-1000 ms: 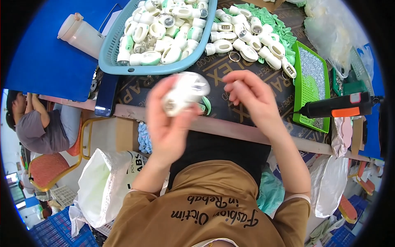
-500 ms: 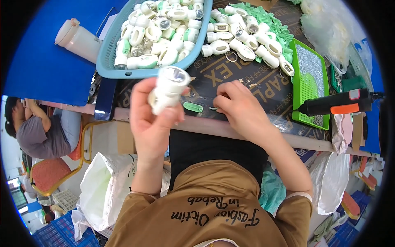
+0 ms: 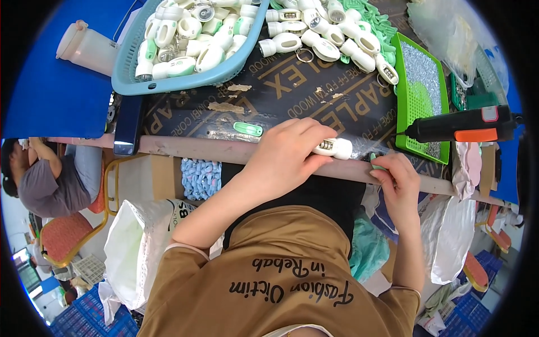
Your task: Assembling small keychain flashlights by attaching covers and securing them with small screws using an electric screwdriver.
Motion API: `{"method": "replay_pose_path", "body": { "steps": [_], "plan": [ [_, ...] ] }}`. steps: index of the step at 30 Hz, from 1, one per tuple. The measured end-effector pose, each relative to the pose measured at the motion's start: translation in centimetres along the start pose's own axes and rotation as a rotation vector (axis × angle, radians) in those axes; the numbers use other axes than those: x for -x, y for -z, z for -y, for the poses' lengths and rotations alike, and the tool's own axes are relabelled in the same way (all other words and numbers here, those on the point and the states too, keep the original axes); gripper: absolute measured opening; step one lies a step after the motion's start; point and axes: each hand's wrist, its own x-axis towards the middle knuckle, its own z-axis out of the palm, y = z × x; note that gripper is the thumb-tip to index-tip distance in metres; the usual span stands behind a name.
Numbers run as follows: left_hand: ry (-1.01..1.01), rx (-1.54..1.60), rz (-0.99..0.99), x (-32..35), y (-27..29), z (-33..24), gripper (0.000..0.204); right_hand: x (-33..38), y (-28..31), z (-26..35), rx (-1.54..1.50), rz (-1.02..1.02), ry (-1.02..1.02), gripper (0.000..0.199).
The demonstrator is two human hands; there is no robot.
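Observation:
My left hand (image 3: 287,151) is closed around a small white flashlight (image 3: 341,148) at the table's front edge. The flashlight lies on its side, its head toward the right and an open compartment facing up, partly covered by my fingers. To its right, my right hand (image 3: 400,178) pinches a small green cover (image 3: 376,162) between thumb and fingers. Another green cover (image 3: 247,129) rests on the tabletop left of my left hand. Farther off lie several white flashlights (image 3: 324,46) with open compartments, some with key rings.
A blue basket (image 3: 185,85) of white-and-green flashlights stands at the far left, beside a white jar (image 3: 90,48). Green covers (image 3: 377,27) are heaped at the back. On the right, a black-and-orange electric screwdriver (image 3: 457,128) lies over a green tray (image 3: 400,101) of small screws.
My left hand has brought the flashlight down and right from mid-air to the table edge. My right hand has moved right and now holds a green cover. The view has shifted slightly.

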Motion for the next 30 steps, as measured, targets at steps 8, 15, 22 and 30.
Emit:
{"method": "replay_pose_path", "body": {
  "steps": [8, 15, 22, 30],
  "plan": [
    [0.114, 0.085, 0.033, 0.4, 0.6, -0.1, 0.043, 1.1, 0.8, 1.7, 0.253, 0.013, -0.220, 0.028],
    [0.061, 0.056, -0.012, 0.8, 0.4, 0.9, 0.039, 0.0, 1.1, 2.3, 0.079, -0.086, -0.304, 0.026],
    [0.007, 0.032, -0.032, 0.3, 0.4, 1.3, 0.035, -3.9, -2.4, 4.3, 0.030, -0.129, 0.307, 0.022],
    [0.017, 0.054, -0.050, 0.3, 0.2, 1.2, 0.026, -5.3, -3.8, 3.8, 0.129, -0.035, 0.590, 0.028]
  ]
}}
